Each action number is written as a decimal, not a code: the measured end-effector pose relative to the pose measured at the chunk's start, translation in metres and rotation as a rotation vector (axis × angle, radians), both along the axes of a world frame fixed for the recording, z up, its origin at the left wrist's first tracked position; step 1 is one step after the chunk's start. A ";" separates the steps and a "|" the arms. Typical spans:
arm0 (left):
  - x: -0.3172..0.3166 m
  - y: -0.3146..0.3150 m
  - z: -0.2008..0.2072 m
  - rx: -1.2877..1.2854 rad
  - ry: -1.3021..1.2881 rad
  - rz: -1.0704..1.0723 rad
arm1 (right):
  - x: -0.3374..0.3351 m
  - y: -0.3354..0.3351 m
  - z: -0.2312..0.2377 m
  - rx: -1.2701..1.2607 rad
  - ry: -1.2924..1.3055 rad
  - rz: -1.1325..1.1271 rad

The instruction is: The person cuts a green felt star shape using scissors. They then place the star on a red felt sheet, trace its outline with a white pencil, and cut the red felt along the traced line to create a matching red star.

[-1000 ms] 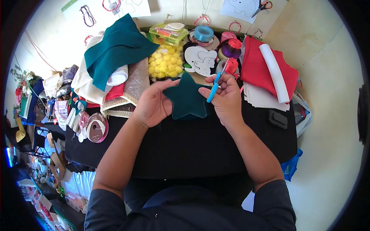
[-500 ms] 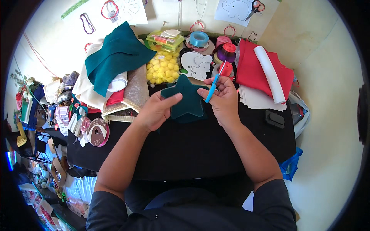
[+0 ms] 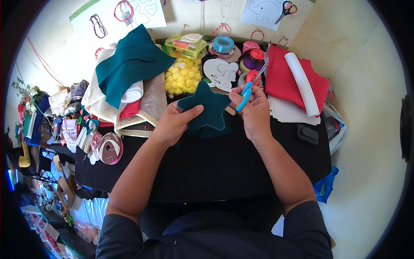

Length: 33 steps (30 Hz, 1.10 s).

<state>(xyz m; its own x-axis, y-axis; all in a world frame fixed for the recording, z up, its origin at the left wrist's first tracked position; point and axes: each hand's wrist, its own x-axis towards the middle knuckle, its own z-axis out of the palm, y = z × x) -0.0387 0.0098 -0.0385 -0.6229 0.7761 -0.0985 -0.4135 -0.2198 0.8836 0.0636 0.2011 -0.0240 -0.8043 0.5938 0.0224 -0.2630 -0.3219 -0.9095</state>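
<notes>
My left hand (image 3: 177,124) pinches a dark green felt star (image 3: 208,107) by its left side, thumb on top and fingers underneath. The star is held above the black table, with more dark green felt (image 3: 217,133) showing below it. In my right hand (image 3: 254,113) is a pair of scissors with blue handles (image 3: 244,98), blades pointing up and away to the right. My right fingertips are close to the star's right point; whether they touch it I cannot tell.
Behind my hands lie a bag of yellow pompoms (image 3: 183,77), white elephant cutouts (image 3: 221,73) and ribbon rolls (image 3: 223,44). Folded green felt (image 3: 129,64) is heaped at the left, near a ribbon spool (image 3: 110,148). Red felt (image 3: 282,75) with a white roll (image 3: 301,83) sits right, near a black case (image 3: 307,134).
My right hand has shifted slightly right, away from the star, and the scissors have tilted further to the right. The star has turned a little in my left hand.
</notes>
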 end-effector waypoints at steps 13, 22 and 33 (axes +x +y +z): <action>-0.001 0.001 -0.003 -0.036 0.055 0.026 | -0.001 0.006 -0.009 0.124 0.046 0.018; 0.002 0.002 0.005 -0.012 -0.034 0.043 | 0.000 0.013 0.006 0.191 -0.131 -0.012; -0.012 -0.014 0.003 0.853 -0.545 -0.497 | -0.002 0.023 -0.005 0.304 -0.141 -0.011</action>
<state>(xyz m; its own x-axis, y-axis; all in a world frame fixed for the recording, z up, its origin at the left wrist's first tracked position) -0.0508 -0.0042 -0.0355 -0.2624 0.8697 0.4181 -0.9080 -0.3692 0.1982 0.0612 0.2236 -0.0286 -0.8059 0.5853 0.0894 -0.1300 -0.0277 -0.9911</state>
